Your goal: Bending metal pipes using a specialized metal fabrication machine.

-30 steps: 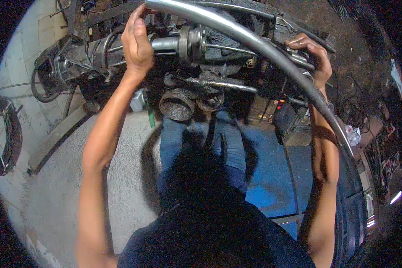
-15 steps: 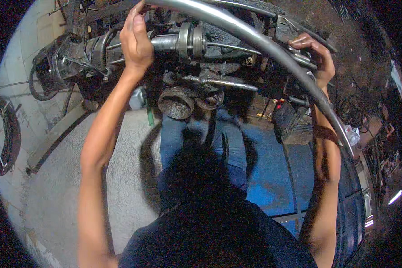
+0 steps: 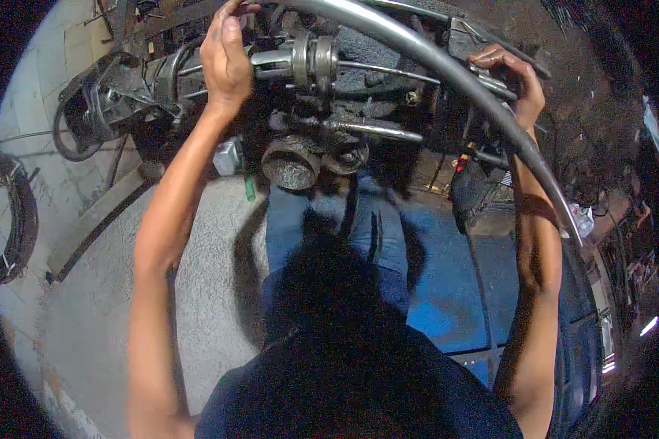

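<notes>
1. The person is reaching up with both arms into a greasy mechanical assembly overhead, and the step in hand looks like steadying or positioning the long curved metal pipe (image 3: pixel 447 66) against it.
2. The left hand (image 3: pixel 225 57) is wrapping its fingers (image 3: pixel 231 14) over the top of a dark housing (image 3: pixel 161 77), clenched on it; just right of those fingers a flanged shaft coupling (image 3: pixel 313 60) is sticking out.
3. The right hand (image 3: pixel 516 77) is gripping with curled fingers (image 3: pixel 490 55) where the pipe is crossing a bracket; whether they are closing on the pipe itself or on the bracket behind it is hard to tell in this dim corner.
4. The pipe is arching from above the left fingers, passing under the right fingers and running down past the right forearm.
5. Below the left fingers, a rusty round pipe mouth (image 3: pixel 291 162) is hanging, with a thin steel rod (image 3: pixel 373 132) lying just above it.
6. The next move is probably calling for a firm hold from both hands while the pipe is being shifted along its curve, with care that it is not snagging on the coupling.
</notes>
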Demonstrator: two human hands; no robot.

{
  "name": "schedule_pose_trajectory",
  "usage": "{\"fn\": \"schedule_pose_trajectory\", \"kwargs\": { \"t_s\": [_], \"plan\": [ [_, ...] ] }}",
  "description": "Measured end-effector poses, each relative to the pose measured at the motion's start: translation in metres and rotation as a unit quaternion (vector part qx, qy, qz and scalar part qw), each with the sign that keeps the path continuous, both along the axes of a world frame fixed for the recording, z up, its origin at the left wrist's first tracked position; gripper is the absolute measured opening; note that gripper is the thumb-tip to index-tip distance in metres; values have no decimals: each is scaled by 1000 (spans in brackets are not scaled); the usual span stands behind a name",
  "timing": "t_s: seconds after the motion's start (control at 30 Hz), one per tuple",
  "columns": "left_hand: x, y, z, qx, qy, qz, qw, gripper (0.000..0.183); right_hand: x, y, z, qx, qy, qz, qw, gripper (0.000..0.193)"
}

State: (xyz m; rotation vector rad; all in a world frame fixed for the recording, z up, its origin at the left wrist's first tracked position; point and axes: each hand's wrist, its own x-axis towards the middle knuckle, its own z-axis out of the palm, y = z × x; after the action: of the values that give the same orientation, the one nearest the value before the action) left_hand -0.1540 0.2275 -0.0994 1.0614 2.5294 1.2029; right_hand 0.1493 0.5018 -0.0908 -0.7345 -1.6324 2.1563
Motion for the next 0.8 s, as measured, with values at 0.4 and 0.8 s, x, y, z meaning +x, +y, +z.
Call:
{"fn": "schedule_pose_trajectory", "kwargs": {
  "t_s": [0.4, 0.8],
  "plan": [
    [2, 0, 19, -55, 8, 9, 998, 59, 6, -8, -25, 296, -62, -43, 952, 22],
    [10, 5, 19, -10, 14, -29, 999, 51, -14, -23, 13, 13, -108, -46, 993, 43]
  ]
}}
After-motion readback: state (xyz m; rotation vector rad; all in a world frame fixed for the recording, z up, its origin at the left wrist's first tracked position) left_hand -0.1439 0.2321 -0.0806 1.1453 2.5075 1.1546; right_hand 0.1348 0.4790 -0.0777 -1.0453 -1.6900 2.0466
